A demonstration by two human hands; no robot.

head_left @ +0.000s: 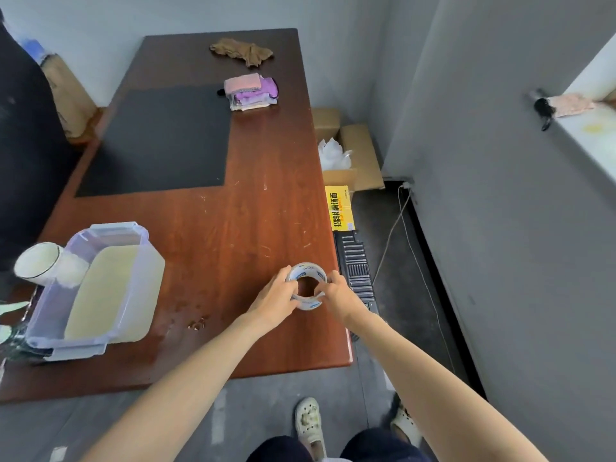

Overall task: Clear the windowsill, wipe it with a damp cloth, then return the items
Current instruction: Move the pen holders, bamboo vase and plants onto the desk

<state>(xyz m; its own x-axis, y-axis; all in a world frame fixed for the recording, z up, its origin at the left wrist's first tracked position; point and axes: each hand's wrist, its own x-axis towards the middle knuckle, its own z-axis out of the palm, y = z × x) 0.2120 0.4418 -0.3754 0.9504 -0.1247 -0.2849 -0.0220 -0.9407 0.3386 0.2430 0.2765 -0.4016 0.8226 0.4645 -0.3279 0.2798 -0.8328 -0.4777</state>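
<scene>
A roll of clear tape (307, 273) stands near the right edge of the brown wooden table (253, 208). My left hand (278, 300) grips its left side and my right hand (338, 295) grips its right side. At the upper right runs the white windowsill (590, 138), with a pink cloth (571, 105) and a black-tipped item (543, 110) lying on its near end. A brown rag (241, 51) lies at the table's far end. A stack of pink and purple cloths (251, 92) sits in front of the rag.
A clear plastic container (96, 288) with a cream lid and a white cup (38, 263) stand at the table's left. A black mat (160, 141) covers the table's middle. Cardboard boxes (350, 151), a yellow package (339, 208) and a black ribbed object (356, 265) lie on the floor beside the table.
</scene>
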